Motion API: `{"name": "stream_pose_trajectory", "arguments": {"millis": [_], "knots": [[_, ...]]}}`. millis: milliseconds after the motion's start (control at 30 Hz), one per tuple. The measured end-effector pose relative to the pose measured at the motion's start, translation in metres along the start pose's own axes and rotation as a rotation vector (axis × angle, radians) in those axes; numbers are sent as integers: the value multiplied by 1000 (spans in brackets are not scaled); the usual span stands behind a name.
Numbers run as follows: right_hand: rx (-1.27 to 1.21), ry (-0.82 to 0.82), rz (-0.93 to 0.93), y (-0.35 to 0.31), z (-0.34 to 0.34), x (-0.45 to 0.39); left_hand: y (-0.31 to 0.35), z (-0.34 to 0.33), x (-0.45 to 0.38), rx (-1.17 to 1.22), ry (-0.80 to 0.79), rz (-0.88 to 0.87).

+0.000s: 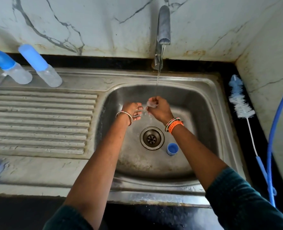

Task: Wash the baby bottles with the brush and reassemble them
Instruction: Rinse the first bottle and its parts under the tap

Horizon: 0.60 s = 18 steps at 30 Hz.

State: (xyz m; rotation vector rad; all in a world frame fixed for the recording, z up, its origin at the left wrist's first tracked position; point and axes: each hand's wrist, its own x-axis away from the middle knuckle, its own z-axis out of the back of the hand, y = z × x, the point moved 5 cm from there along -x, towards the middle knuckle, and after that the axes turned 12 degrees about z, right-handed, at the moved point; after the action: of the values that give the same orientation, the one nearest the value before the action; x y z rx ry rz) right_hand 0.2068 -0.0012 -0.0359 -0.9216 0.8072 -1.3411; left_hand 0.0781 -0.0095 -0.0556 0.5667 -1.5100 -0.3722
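Right hand (159, 107) grips a small clear teat (151, 104) under the tap's stream (158, 80); left hand (134, 112) hangs released. Two capped bottles (42, 67) stand at ten o'clock, apparently finished; blue ring (172, 148) and brush (241, 103) at three o'clock await.

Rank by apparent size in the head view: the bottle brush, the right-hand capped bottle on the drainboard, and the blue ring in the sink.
1. bottle brush, longest
2. capped bottle
3. blue ring, smallest
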Motion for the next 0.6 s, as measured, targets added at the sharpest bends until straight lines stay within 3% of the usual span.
{"name": "stream_pose_trajectory", "arguments": {"millis": [100,167,267,433,533,600], "knots": [[-42,179,247,-22,12,-2,0,3,1,-15,-22,-1],[0,221,309,-23,13,-2,3,6,2,3,-9,-15],[150,143,248,-7,3,2,3,6,0,19,-3,-16],[58,294,290,-17,16,-1,0,4,0,41,-35,2],[176,155,249,-8,8,-2,0,2,1,42,-24,14],[178,199,250,-10,10,-3,2,-1,0,44,-38,7]]}}
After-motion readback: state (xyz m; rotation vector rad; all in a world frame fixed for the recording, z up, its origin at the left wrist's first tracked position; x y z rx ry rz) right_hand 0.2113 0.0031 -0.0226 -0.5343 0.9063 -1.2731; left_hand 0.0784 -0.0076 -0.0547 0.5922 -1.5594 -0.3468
